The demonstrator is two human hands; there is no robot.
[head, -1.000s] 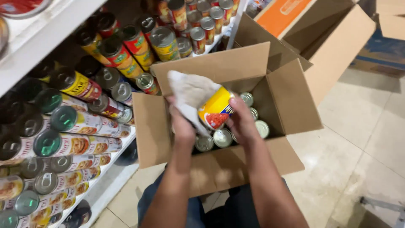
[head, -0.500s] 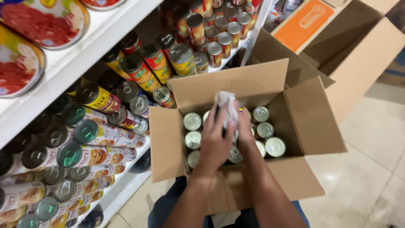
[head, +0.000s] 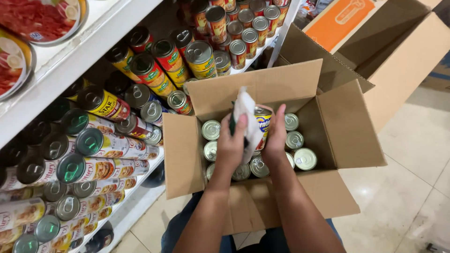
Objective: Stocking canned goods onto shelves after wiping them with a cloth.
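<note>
Tight squeeze in the box, more room above it

Both hands, left hand and right hand, sit over the cardboard box, whose open top is the one way in. Its floor is packed with upright tins, no gaps between them. The rear flap stands up, walling off the shelf cans behind. Bare floor tiles lie open on the right.

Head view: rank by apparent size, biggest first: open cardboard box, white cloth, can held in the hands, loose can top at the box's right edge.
1. Cardboard box, by far the largest.
2. White cloth and held can: unsure, the cloth and the hands hide part of the can.
3. Can top, smallest; it sits lower in the box, farther from the camera.
</note>
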